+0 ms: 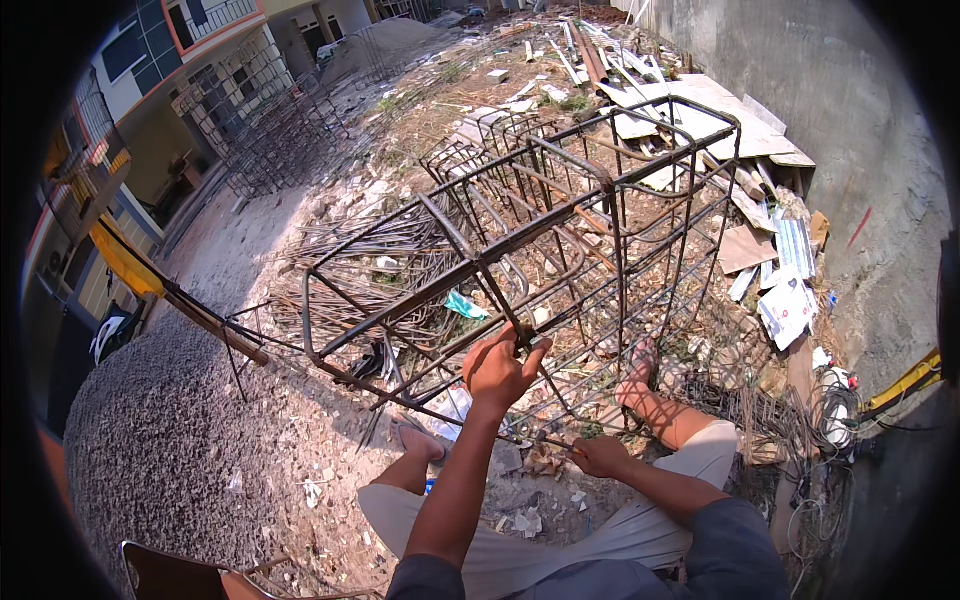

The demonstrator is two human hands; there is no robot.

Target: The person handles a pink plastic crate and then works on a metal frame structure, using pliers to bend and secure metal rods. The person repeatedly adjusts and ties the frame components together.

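Note:
A rebar cage (480, 262) of long bars and bent square stirrups stands before me, running from near left to far right. My left hand (503, 368) is closed round a bar on the cage's near side, thumb up. Lower and to the right, my right hand (603, 457) is closed on a thin dark metal tool (556, 441), whose end points left toward the cage's bottom bars. The fingers hide most of that tool, so its kind cannot be made out. More bent stirrups (545, 175) hang inside the cage.
A grey gravel heap (165, 420) lies at left, beside a pole with yellow cloth (125, 258). Loose steel rods (375, 240) lie behind the cage. Boards and scrap (765, 150) lean near the concrete wall (850, 130); tangled wire (750, 400) lies by my right leg.

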